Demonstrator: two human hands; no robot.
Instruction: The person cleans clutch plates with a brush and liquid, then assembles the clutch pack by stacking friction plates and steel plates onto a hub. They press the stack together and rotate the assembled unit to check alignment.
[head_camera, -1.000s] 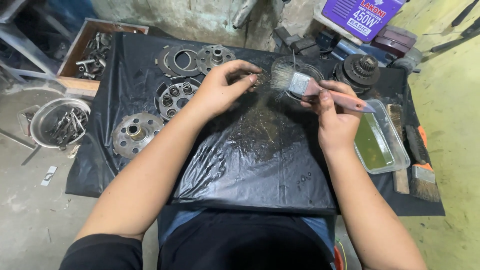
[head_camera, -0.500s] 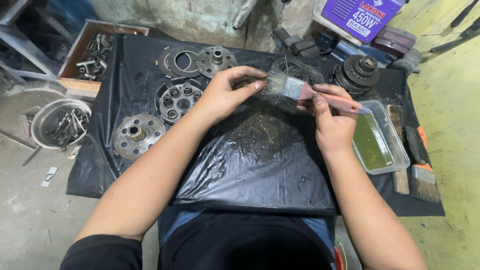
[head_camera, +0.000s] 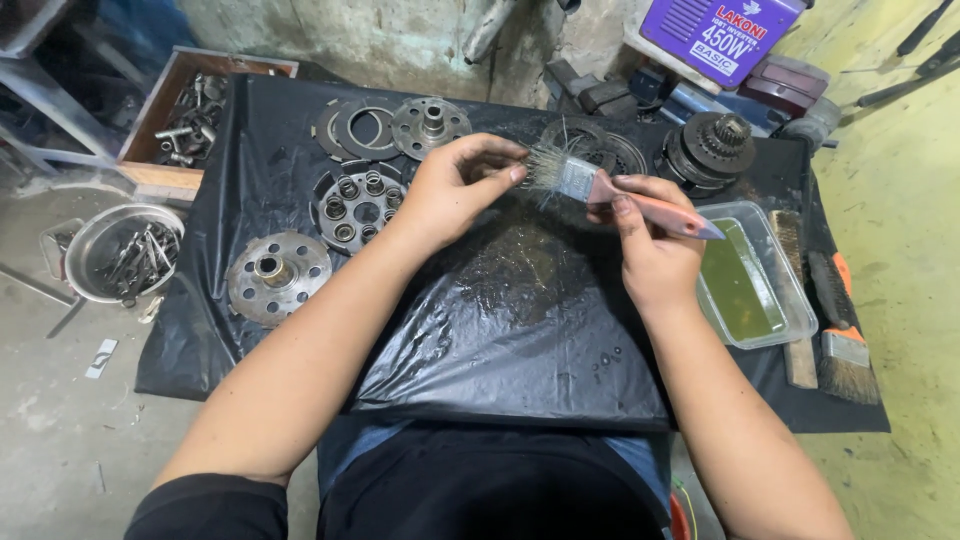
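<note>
Both hands meet above the wet black sheet (head_camera: 520, 330) on the desk — the right hand (head_camera: 650, 250) is closed around a paintbrush (head_camera: 600, 188) by its reddish handle, while the left hand (head_camera: 455, 185) pinches the splayed bristles. A clear tray (head_camera: 790, 310) of greenish liquid sits just right; metal discs (head_camera: 275, 275) lie left.

Right hand (head_camera: 650, 240) holds paintbrush (head_camera: 600, 188); left hand (head_camera: 455, 190) touches bristles.
</note>
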